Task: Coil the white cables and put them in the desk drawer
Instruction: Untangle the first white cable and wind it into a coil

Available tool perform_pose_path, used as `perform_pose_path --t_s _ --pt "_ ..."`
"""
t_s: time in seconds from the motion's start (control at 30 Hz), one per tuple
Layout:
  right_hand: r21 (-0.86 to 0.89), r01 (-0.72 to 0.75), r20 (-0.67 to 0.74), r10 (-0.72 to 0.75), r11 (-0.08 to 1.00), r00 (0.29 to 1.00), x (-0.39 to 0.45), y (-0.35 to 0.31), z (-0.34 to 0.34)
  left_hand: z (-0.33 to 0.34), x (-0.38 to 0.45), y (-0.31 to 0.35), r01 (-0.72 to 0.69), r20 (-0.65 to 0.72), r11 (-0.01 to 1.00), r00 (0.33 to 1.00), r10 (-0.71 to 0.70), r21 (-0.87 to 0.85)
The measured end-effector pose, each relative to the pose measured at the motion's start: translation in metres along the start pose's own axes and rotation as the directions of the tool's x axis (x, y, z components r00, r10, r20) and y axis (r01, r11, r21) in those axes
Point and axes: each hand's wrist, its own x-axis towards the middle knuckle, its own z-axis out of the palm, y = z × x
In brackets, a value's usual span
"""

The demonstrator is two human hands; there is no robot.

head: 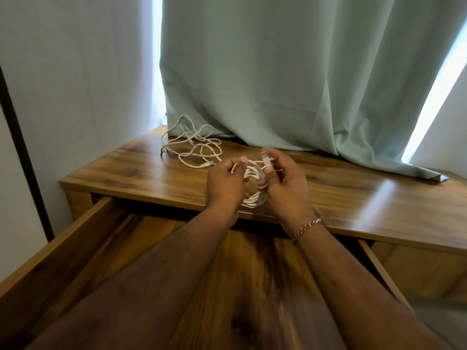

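Note:
A coiled white cable (254, 184) hangs between my two hands above the front edge of the wooden desk (353, 198). My left hand (225, 184) grips the left side of the coil. My right hand (285, 183) holds the right side and pinches the cable's plug end (266, 160) between thumb and finger. A second white cable (192, 145) lies in a loose tangle on the desk at the back left, against the curtain. The desk drawer (101, 248) stands pulled out below my forearms, its wooden bottom bare where visible.
A pale green curtain (290, 72) hangs behind the desk and drapes onto its back edge. A white wall stands to the left. A red and white thread bracelet (307, 228) circles my right wrist.

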Motion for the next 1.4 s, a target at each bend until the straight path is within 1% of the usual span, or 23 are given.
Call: perform_pose_path --t_s 0.13,0.23,0.33,0.47,0.53,0.63,0.73,0.87,0.97,1.07,1.1,1.2,1.23,1.3,1.4 --pt "0.096 0.007 -0.012 -0.006 0.995 1.000 -0.001 0.009 -0.006 -0.002 0.000 0.002 0.092 -0.032 0.991 0.995 -0.095 -0.095" --pt "0.050 -0.032 -0.023 0.033 0.998 0.999 -0.001 0.012 -0.004 0.001 -0.007 0.005 0.131 -0.034 0.975 0.990 -0.139 -0.177" --pt "0.020 -0.066 -0.070 0.068 0.998 0.995 0.001 0.015 -0.002 0.004 -0.011 0.005 0.158 -0.010 0.959 0.986 -0.164 -0.234" --pt "-0.059 -0.047 -0.101 0.041 0.997 0.994 0.003 0.017 -0.002 0.002 -0.009 0.002 0.186 0.055 0.951 0.982 -0.178 -0.246" --pt "-0.111 -0.009 -0.119 -0.005 0.994 0.993 0.002 0.015 -0.001 0.003 -0.008 0.003 0.175 0.065 0.951 0.984 -0.163 -0.255" --pt "-0.215 0.116 -0.151 -0.150 0.970 0.977 -0.001 0.010 0.002 0.004 -0.005 0.004 0.150 0.034 0.963 0.989 -0.146 -0.225" --pt "-0.284 0.215 -0.110 -0.255 0.934 0.961 -0.005 0.011 0.005 0.004 0.001 0.001 0.144 0.010 0.963 0.989 -0.146 -0.226" --pt "-0.369 0.215 -0.076 -0.260 0.904 0.963 -0.002 0.009 0.005 0.006 0.001 0.002 0.131 -0.014 0.968 0.990 -0.138 -0.212" --pt "-0.452 0.250 -0.013 -0.287 0.856 0.958 0.000 0.004 0.003 0.007 -0.001 0.004 0.121 -0.018 0.975 0.992 -0.126 -0.187" --pt "-0.503 0.259 0.048 -0.272 0.825 0.961 0.003 0.004 -0.002 0.006 -0.003 0.005 0.108 -0.020 0.984 0.993 -0.112 -0.141" --pt "-0.526 0.273 0.081 -0.272 0.806 0.959 0.004 0.006 -0.003 0.006 -0.003 0.005 0.094 -0.023 0.989 0.995 -0.097 -0.115" --pt "-0.596 0.328 0.174 -0.281 0.733 0.944 0.006 0.008 -0.005 0.006 -0.001 0.005 -0.013 -0.023 1.000 1.000 0.013 -0.004" --pt "-0.591 0.340 0.194 -0.280 0.732 0.940 0.006 0.008 -0.006 0.005 0.000 0.006 -0.035 -0.022 0.999 0.999 0.036 0.021" --pt "-0.542 0.334 0.197 -0.270 0.771 0.943 0.007 0.005 -0.010 0.003 0.002 0.008 -0.039 -0.016 0.998 0.999 0.040 0.045" --pt "-0.451 0.262 0.124 -0.230 0.853 0.965 0.007 0.001 -0.013 -0.002 0.003 0.008 0.017 0.014 1.000 1.000 -0.017 -0.002"
